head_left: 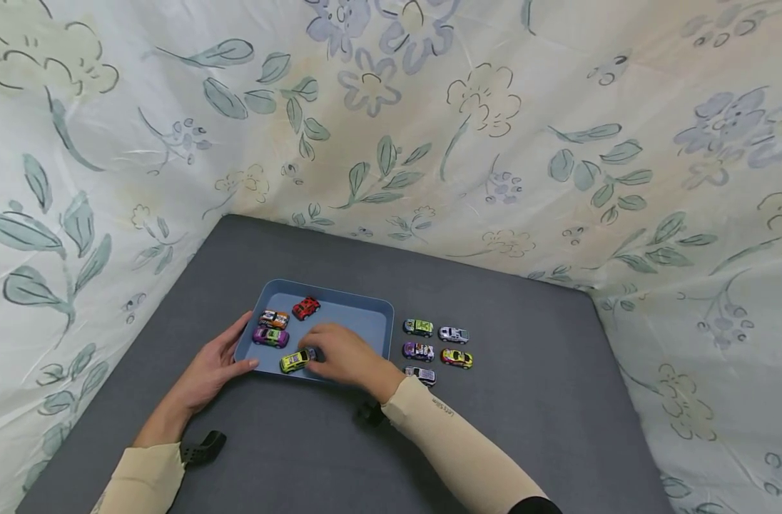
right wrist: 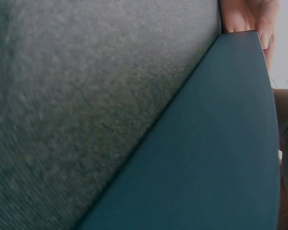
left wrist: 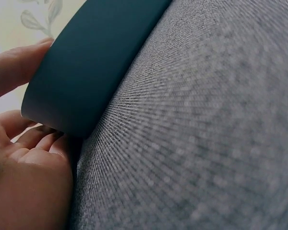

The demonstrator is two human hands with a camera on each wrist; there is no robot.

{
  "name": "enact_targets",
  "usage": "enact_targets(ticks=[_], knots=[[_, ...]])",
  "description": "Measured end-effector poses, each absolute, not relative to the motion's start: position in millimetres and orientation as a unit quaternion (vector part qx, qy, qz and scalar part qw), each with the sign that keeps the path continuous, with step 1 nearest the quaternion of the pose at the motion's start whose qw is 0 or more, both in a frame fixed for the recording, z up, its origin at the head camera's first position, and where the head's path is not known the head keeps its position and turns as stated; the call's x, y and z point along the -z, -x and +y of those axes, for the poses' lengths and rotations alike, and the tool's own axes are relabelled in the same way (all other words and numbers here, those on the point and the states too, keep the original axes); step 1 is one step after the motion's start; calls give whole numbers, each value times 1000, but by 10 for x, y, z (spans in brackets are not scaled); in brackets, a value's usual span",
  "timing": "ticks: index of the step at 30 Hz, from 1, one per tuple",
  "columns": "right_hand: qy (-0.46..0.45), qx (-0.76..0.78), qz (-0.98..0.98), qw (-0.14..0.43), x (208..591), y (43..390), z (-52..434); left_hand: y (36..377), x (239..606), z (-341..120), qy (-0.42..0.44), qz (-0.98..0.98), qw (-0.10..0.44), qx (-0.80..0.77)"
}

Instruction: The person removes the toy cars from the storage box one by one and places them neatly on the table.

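A blue tray [head_left: 329,291] lies on the grey mat [head_left: 526,400]. Inside it are an orange and white toy car [head_left: 273,318], a red one [head_left: 306,308], a purple one [head_left: 270,336] and a yellow-green one [head_left: 295,361]. My right hand [head_left: 310,355] reaches into the tray, its fingertips curled on the rear of the yellow-green car. My left hand [head_left: 233,348] rests against the tray's near left corner, thumb along the front wall and fingers along the side. The left wrist view shows that tray [left wrist: 96,62] corner between thumb and fingers [left wrist: 33,143]. The right wrist view shows only the tray [right wrist: 206,153] wall and mat.
Several more toy cars stand in two rows on the mat right of the tray, among them a green one [head_left: 418,327], a silver one [head_left: 453,334] and a yellow one [head_left: 456,358]. Flowered cloth walls [head_left: 429,143] close in the back and both sides.
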State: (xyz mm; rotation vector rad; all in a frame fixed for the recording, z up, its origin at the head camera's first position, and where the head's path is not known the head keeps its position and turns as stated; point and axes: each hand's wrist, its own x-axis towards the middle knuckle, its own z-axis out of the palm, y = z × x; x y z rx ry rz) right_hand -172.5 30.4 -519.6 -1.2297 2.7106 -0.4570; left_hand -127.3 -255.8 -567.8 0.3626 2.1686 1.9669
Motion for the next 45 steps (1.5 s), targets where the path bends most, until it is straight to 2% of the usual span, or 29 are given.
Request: enact_targets(ticks=[11,23,35,45], knots=[[388,168,904,57,5195,1726,357,1270,5678,-2555,-110,740,95,-657],[274,210,938,24,5139,1754,559,1274,5693,-2553,-118,733,92,-664],[239,200,950,-19,5170,1769,688,1276,5705,-2552,-128,731,88,-665],[223,189,956,-7,5200,1737,684,1273,5683,-2549,-116,736,91,-661]])
